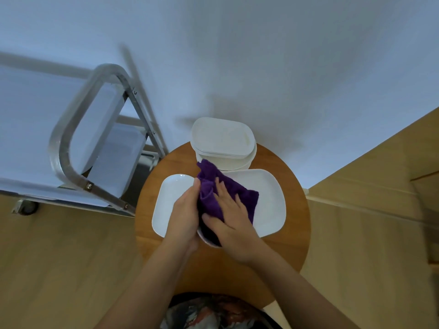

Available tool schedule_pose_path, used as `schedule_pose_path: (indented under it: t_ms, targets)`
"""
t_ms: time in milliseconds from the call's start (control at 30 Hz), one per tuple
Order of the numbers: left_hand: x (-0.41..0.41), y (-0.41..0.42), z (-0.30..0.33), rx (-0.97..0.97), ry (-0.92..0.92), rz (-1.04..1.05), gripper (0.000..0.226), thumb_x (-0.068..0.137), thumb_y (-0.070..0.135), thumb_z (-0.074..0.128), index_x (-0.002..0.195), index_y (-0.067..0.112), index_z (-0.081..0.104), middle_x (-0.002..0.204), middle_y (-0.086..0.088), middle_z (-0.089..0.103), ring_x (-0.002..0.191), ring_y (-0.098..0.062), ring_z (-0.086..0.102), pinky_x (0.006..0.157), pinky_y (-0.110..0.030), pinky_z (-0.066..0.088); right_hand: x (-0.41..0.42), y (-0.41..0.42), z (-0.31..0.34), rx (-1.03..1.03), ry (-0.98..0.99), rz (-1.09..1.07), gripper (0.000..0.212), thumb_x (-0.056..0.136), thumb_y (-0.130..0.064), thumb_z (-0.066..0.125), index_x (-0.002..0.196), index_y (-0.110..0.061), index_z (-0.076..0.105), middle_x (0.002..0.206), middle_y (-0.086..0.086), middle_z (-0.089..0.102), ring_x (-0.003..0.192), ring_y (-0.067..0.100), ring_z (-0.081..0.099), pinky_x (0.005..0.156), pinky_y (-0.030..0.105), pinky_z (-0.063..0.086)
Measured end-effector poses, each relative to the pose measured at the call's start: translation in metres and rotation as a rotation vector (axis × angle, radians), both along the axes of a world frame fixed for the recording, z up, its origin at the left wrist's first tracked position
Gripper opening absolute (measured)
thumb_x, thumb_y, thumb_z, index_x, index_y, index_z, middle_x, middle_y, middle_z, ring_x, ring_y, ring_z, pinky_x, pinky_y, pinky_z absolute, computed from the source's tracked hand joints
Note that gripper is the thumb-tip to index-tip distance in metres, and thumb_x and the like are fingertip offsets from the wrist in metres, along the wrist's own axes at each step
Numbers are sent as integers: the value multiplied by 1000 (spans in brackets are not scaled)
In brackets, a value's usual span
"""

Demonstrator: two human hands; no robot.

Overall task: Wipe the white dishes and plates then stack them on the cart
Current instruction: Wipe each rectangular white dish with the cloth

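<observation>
Patterned clothing [209, 312] fills the near edge, with both forearms reaching over a round wooden table [294, 233]. Left hand [185, 217]: fingers curled round the rim of a small white dish [206, 238], thumb touching the purple cloth [228, 198]. Right hand [231, 219]: fingers spread flat, pressing the cloth into that dish. Beneath both hands, two white plates, one [168, 200] left of the fingers, one [268, 200] right. Beyond the fingertips, a stack of white dishes [223, 143]. Far left of the fingers, the metal-framed cart [71, 143].
</observation>
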State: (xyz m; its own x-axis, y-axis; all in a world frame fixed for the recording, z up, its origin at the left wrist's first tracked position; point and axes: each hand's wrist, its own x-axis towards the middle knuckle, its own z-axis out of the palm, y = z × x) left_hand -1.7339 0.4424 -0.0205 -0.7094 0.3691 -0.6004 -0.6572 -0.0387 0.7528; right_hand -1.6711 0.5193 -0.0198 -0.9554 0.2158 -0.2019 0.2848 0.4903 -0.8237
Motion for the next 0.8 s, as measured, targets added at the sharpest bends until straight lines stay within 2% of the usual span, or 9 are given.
schedule_pose_path:
  t_ms: [100, 167, 267, 333, 400, 567, 667, 733, 800]
  targets:
    - [-6, -4, 6, 9, -66, 53, 36, 88, 48, 53, 107, 20, 65, 98, -6, 73, 95, -25, 68, 79, -37, 57, 12, 13, 7, 70, 25, 210, 55, 89, -35, 38, 144, -34, 32, 152, -19, 21, 127, -24, -3, 107, 12, -13]
    - [-10, -4, 11, -28, -32, 38, 35, 91, 50, 49, 104, 21, 63, 97, -7, 72, 93, -25, 68, 77, -38, 57, 22, 21, 10, 150, 23, 353, 51, 91, -30, 44, 141, -31, 39, 151, -17, 23, 129, -22, -3, 108, 12, -13]
    - [-15, -5, 16, -31, -8, 30, 30, 92, 50, 47, 102, 25, 60, 91, -5, 70, 86, -22, 68, 60, -31, 58, 35, 37, 17, 199, 9, 505, 51, 86, -30, 48, 137, -29, 46, 145, -23, 26, 129, -22, 2, 110, 13, -9]
    - [-16, -5, 20, -20, 2, -8, 30, 93, 50, 46, 104, 26, 60, 91, -5, 71, 88, -24, 67, 64, -34, 59, 42, 49, 22, 217, -7, 537, 53, 83, -32, 46, 136, -29, 47, 140, -28, 24, 127, -26, 3, 109, 9, -9]
    - [-18, -6, 23, -6, 19, -77, 35, 94, 49, 42, 112, 24, 60, 103, -8, 69, 97, -28, 65, 80, -44, 57, 48, 60, 25, 233, -23, 534, 53, 82, -32, 45, 136, -30, 47, 138, -30, 24, 127, -26, 5, 108, 8, -8]
    - [-29, -18, 28, -86, 86, -83, 30, 91, 54, 45, 97, 31, 62, 83, 2, 73, 85, -22, 68, 59, -32, 54, 70, 100, 23, 356, -65, 473, 46, 84, -21, 49, 130, -29, 54, 135, -33, 25, 126, -28, 6, 112, 12, -3]
    - [-31, -14, 34, -142, 123, -81, 29, 92, 56, 43, 94, 33, 61, 89, 2, 70, 87, -20, 65, 55, -27, 52, 68, 123, 27, 597, -100, 412, 35, 86, -23, 52, 119, -25, 64, 136, -18, 45, 131, -5, 32, 112, 17, 15]
    - [-30, -9, 38, -164, 130, -84, 28, 92, 57, 40, 91, 36, 59, 91, 4, 68, 85, -17, 63, 54, -25, 49, 58, 126, 35, 734, -22, 163, 35, 81, -30, 44, 99, -19, 71, 107, -4, 69, 105, 15, 60, 85, 17, 42]
    - [-30, -4, 42, -162, 138, -91, 30, 91, 60, 39, 90, 37, 59, 93, 3, 66, 86, -17, 61, 56, -26, 47, 48, 113, 49, 553, 179, -279, 26, 77, -28, 41, 80, -19, 65, 73, -6, 62, 72, 19, 59, 59, 16, 36]
